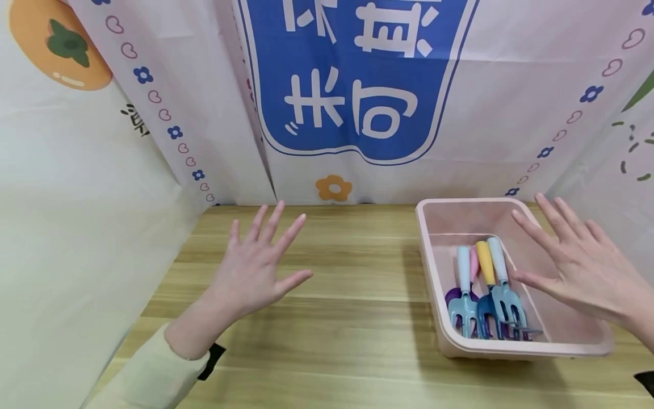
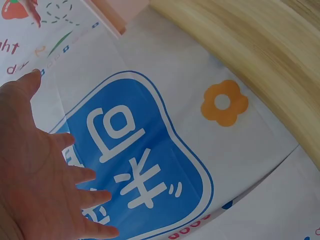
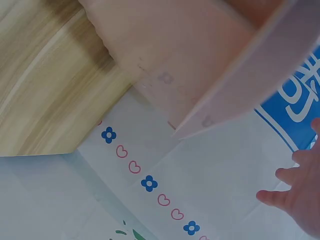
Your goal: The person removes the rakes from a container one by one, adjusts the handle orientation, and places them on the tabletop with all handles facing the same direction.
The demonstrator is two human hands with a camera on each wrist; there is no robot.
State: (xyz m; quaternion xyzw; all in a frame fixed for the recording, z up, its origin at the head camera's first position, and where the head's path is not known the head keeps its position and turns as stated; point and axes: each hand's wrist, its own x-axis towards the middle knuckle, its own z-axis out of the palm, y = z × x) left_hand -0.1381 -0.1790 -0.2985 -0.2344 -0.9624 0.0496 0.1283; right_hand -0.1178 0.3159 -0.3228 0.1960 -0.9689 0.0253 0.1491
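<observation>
My left hand [image 1: 250,270] is spread over the left part of the wooden table, fingers straight and holding nothing. In the left wrist view the same hand [image 2: 45,175] shows its palm side with the fingers apart. My right hand [image 1: 582,261], also spread and holding nothing, overlaps the right side of a pink plastic bin [image 1: 572,335] in the head view. Several small garden tools lie in the bin: a light blue hand fork [image 1: 464,307], another light blue fork [image 1: 506,301], a tool with a yellow handle [image 1: 485,261], and a purple one with a pink handle [image 1: 474,264], partly hidden.
The bin stands on the right of the wood-grain table [image 1: 332,341]. A printed white cloth [image 1: 475,142] with a blue panel hangs along the table's back edge, and white cloth walls [image 1: 76,227] close in the left and right sides.
</observation>
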